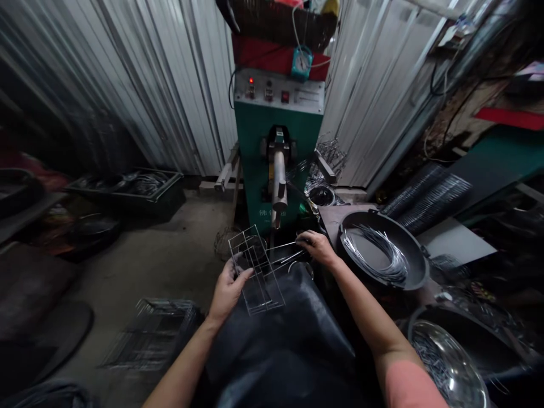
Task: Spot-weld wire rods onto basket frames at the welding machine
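Note:
My left hand (229, 289) is closed on the left side of a wire rack (266, 286), a small frame of thin crossed metal wires held tilted above my lap. My right hand (314, 246) is closed around the end of a thin metal wire piece (284, 246), which stretches left toward the rack. Whether that wire touches the rack I cannot tell. Just beyond my hands is a green spot welding machine (253, 147), its metal electrode arm (279, 175) pointing down toward me. A black apron (289, 340) covers my lap.
To the right, a black pan (419, 275) holds a coil of wire hoops (397, 263). Below it stands a shiny metal bowl (471, 374) of small wire pieces. Stacked wire racks (155, 328) sit on the floor at left, with a bin (165, 195) behind.

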The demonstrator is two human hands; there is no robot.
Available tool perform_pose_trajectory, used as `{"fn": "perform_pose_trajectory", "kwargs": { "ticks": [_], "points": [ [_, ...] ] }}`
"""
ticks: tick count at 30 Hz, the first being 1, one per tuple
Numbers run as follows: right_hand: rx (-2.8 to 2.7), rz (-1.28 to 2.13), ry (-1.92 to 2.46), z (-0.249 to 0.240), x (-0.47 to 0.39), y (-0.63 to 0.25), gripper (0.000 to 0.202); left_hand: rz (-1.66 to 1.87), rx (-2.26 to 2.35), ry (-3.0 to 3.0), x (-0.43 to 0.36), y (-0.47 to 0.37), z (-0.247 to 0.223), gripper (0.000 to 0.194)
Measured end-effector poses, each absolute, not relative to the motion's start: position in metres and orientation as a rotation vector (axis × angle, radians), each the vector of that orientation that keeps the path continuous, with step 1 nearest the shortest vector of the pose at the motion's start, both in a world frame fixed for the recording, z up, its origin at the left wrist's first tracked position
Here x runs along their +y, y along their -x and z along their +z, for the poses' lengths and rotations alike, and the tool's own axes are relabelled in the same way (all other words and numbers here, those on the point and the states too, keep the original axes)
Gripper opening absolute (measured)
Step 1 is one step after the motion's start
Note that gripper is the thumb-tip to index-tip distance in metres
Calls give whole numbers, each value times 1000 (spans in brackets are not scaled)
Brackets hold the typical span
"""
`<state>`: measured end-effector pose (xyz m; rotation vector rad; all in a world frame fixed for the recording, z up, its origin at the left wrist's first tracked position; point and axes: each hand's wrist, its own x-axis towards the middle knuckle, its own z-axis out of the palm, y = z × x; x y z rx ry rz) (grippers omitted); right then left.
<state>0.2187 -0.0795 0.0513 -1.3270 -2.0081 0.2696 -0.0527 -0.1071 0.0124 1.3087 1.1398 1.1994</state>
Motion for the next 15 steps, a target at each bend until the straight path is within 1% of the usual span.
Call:
{"fn": "perform_pose_trajectory", "kwargs": {
  "ticks": [3, 11, 15],
  "points": [
    [-1919, 289, 1337, 46, -65, -230, 18, 1201, 1137, -1295, -90, 47, 14, 60],
    [-1900, 324, 1379, 41, -40, -235, 22, 1215, 1122, -1211, -59, 30, 10, 68],
    [-1894, 333, 1404, 40, -31, -238, 24, 1197, 1095, -1146, -50, 22, 10, 68]
  ]
}}
